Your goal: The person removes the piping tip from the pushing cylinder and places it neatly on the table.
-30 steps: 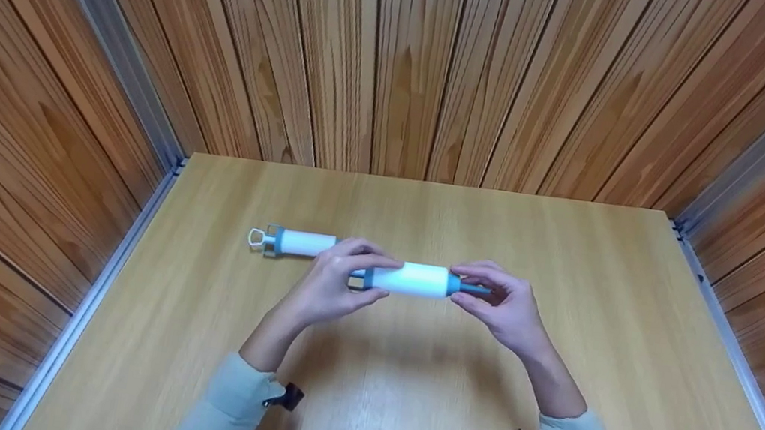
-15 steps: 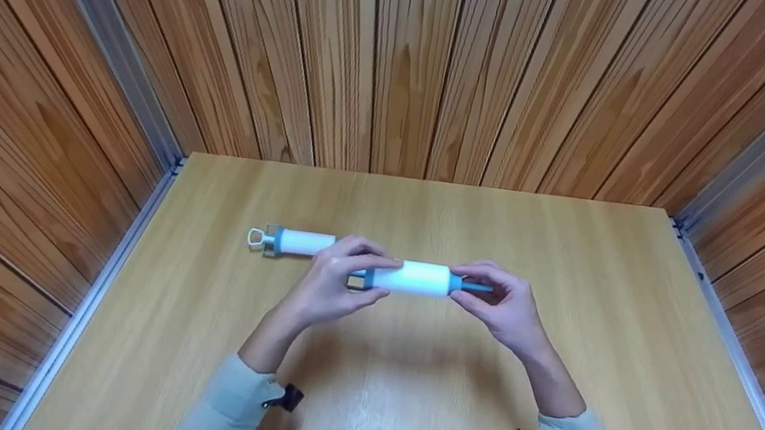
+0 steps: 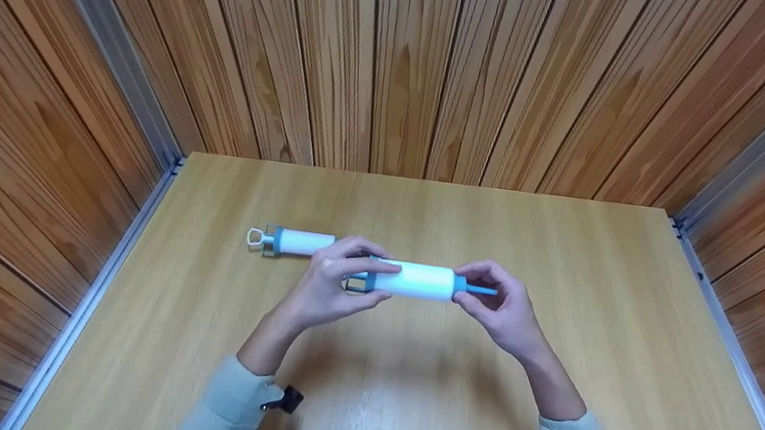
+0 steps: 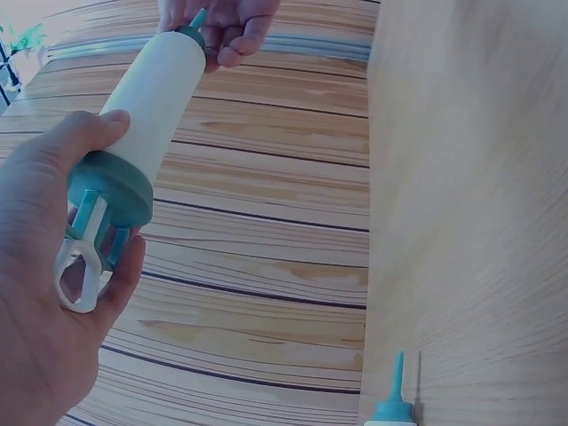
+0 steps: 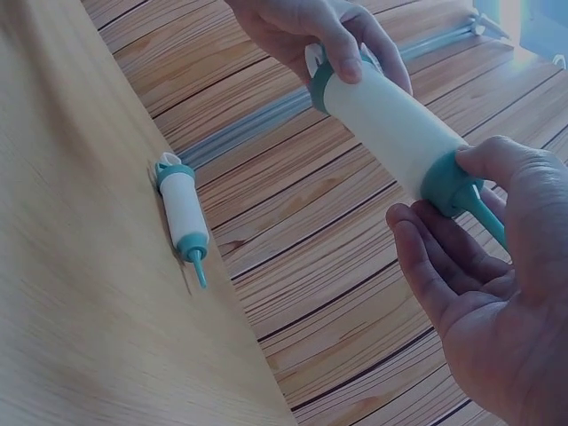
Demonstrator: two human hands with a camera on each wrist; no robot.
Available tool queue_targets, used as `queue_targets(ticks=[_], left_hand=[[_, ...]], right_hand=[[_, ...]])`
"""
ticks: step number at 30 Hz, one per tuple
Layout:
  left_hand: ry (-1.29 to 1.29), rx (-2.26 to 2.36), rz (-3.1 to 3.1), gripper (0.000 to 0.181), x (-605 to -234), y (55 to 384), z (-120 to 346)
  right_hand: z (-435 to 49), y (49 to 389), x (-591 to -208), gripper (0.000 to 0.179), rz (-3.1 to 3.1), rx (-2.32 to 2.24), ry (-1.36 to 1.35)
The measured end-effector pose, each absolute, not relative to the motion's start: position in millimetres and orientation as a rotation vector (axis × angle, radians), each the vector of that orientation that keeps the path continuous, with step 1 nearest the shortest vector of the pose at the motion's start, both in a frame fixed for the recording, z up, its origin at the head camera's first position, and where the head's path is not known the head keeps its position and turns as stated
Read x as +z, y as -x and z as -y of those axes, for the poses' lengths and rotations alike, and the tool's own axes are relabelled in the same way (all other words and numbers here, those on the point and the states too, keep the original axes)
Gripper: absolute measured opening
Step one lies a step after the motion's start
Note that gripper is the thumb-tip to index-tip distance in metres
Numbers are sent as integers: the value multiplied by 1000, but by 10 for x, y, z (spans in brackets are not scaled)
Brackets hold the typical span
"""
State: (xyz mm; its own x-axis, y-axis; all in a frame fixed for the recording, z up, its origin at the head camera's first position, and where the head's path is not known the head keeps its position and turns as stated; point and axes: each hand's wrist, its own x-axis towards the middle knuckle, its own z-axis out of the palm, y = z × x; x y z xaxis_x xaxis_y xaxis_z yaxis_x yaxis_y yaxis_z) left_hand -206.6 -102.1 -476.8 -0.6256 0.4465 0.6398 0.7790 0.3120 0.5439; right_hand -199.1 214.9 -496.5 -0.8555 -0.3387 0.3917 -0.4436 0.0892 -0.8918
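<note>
In the head view, the left hand [image 3: 337, 288] and the right hand [image 3: 504, 313] hold a white tube [image 3: 422, 282] level between them above the desk [image 3: 381, 427]. The left fingers grip its collared end, and the right fingers pinch the blue-green cap [image 3: 460, 284] at the other end, where a thin nozzle [image 3: 483, 290] points to the right. A second tube [image 3: 306, 243] lies on the desk beyond the left hand, its loop handle [image 3: 256, 238] toward the left and its far end hidden behind that hand. Pale sleeves [image 3: 226, 400] cover the forearms, each with a black device [image 3: 289, 398] at the wrist, and plank walls [image 3: 413, 60] rise around the desk. In the left wrist view, the left thumb lies along the white barrel just above the collar [image 4: 111, 188], with a white pull ring [image 4: 80, 275] below it near the palm; the second tube shows only its nozzle end at the bottom edge. In the right wrist view, the right thumb presses the cap from above, the other fingers curl beneath it, and the second tube lies well apart on the desk.
</note>
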Motion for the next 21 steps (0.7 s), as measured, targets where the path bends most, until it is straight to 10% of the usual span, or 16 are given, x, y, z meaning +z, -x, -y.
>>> queue_targets(ticks=[21], left_hand=[[1100, -1252, 2187, 34, -4780, 2016, 961]], right_hand=[[-2095, 1937, -4993, 27, 2126, 1864, -882]])
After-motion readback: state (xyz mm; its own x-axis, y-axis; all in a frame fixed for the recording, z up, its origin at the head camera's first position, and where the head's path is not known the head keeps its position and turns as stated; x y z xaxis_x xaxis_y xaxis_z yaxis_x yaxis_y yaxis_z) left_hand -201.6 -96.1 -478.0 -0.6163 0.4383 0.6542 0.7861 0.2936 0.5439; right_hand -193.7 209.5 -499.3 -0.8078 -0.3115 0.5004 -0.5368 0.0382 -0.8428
